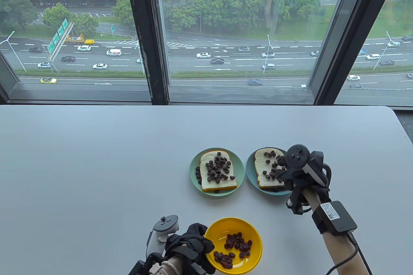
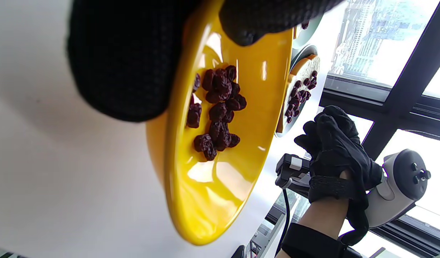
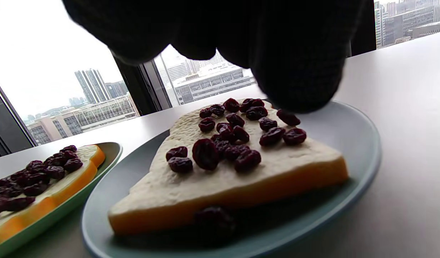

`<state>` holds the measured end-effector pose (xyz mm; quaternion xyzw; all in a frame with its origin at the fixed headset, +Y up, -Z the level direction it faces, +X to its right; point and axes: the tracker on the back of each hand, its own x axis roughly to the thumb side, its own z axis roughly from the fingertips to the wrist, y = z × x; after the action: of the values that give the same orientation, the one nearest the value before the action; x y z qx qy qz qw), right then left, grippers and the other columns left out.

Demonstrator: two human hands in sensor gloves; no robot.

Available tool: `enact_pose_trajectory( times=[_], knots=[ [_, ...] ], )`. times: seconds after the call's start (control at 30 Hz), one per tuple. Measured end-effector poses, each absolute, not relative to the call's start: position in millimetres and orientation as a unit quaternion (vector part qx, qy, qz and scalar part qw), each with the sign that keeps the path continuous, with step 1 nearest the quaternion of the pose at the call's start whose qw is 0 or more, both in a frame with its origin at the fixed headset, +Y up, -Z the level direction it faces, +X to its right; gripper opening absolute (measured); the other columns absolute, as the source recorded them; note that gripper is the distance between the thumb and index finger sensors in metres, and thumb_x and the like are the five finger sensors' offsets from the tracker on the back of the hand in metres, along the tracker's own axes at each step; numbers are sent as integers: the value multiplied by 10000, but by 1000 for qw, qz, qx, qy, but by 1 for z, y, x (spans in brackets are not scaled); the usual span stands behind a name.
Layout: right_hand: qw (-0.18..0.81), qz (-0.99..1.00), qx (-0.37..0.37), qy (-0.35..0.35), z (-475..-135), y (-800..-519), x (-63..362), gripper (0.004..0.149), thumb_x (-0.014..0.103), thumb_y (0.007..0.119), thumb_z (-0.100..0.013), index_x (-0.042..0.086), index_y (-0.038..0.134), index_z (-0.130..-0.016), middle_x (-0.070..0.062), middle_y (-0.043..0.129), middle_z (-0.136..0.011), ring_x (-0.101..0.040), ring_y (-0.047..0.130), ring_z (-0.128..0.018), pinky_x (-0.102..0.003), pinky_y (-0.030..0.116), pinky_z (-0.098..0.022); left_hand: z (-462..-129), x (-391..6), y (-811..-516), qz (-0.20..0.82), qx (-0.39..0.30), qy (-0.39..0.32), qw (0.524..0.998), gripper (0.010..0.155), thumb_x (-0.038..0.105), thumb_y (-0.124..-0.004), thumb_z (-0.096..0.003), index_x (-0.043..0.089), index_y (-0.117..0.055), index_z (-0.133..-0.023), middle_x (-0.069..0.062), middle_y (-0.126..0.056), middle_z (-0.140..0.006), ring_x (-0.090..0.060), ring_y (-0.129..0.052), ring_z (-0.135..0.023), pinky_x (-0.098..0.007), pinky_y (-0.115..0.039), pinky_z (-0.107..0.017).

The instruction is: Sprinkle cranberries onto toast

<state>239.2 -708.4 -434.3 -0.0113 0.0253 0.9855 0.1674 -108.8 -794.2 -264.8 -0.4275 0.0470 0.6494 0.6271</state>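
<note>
Two slices of toast lie on plates. The left toast (image 1: 217,171) on a green plate (image 1: 194,167) is covered with dark cranberries. The right toast (image 1: 266,168) (image 3: 234,172) on a blue plate (image 1: 251,168) (image 3: 352,143) also carries cranberries (image 3: 223,143). My right hand (image 1: 280,171) (image 3: 241,64) hovers just above the right toast with its fingers bunched and pointing down; what they hold is hidden. My left hand (image 1: 201,242) (image 2: 191,43) grips the left rim of a yellow bowl (image 1: 255,255) (image 2: 205,200) with cranberries (image 1: 235,246) (image 2: 216,111) in it.
One cranberry (image 3: 214,218) lies on the blue plate in front of the toast. The white table (image 1: 96,175) ends at a window ledge (image 1: 206,102) behind the plates. A cable (image 1: 356,252) runs from my right wrist box.
</note>
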Motion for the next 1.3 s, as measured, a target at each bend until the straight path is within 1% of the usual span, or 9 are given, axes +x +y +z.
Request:
enact_pose_trajectory(
  times=[0.2,0.37,0.5,0.7,0.87,0.97,1.07,1.1,1.3],
  knots=[
    [188,974,124,35,-388,-691,197,544,408,747,-360,261,654,-875,-102,668,-902,-299,853,-716,-236,934,-378,-265,-108,-794,650,-424,45,629,615,198,-728,-476,232,-322,-937,-167,-539,-758,-320,-730,-501,-357,-959,-253],
    [192,937,281,81,-335,-676,144,615,405,764,-355,272,578,-927,-104,636,-932,-309,832,-753,-256,921,-429,-266,-109,-794,651,-419,42,632,614,197,-728,-476,232,-323,-937,-167,-539,-758,-321,-730,-502,-358,-959,-255],
    [130,912,366,134,-304,-678,115,666,388,782,-348,273,525,-952,-112,597,-956,-336,805,-785,-262,906,-459,-266,-109,-793,652,-414,36,635,615,196,-729,-475,233,-323,-935,-167,-540,-759,-322,-731,-502,-358,-960,-255],
    [58,894,398,196,-281,-703,95,765,373,803,-337,273,408,-984,-158,474,-994,-374,694,-838,-248,838,-527,-265,-106,-790,665,-407,25,626,623,191,-740,-467,232,-328,-931,-166,-547,-750,-319,-739,-493,-352,-972,-246],
    [46,882,427,194,-268,-718,75,815,412,816,-313,266,386,-989,-145,418,-1016,-436,584,-868,-340,731,-591,-264,-105,-790,666,-401,19,629,641,194,-753,-458,233,-324,-933,-173,-533,-748,-320,-728,-493,-361,-972,-245],
    [6,890,430,153,-266,-721,68,770,404,795,-311,291,421,-975,-87,451,-1003,-364,604,-871,-340,739,-579,-263,-106,-792,675,-403,26,618,632,186,-750,-463,233,-328,-931,-174,-530,-751,-325,-723,-497,-369,-969,-250],
    [-23,893,437,108,-262,-723,62,655,331,805,-307,302,548,-909,-54,558,-947,-293,725,-803,-290,841,-500,-264,-106,-791,670,-399,19,626,631,183,-754,-464,230,-332,-930,-180,-525,-749,-331,-718,-494,-378,-967,-247],
    [-32,897,434,73,-256,-721,61,568,288,817,-303,331,623,-836,-23,621,-906,-250,795,-745,-250,895,-440,-264,-104,-791,668,-402,14,627,629,180,-757,-463,230,-337,-930,-182,-525,-748,-333,-717,-492,-383,-965,-244],
    [-56,893,446,33,-249,-728,61,359,230,856,-296,398,753,-596,40,749,-774,-156,901,-601,-162,979,-263,-264,-104,-794,661,-408,19,629,630,179,-756,-466,227,-334,-931,-184,-519,-748,-337,-711,-493,-387,-962,-246]
  ],
)
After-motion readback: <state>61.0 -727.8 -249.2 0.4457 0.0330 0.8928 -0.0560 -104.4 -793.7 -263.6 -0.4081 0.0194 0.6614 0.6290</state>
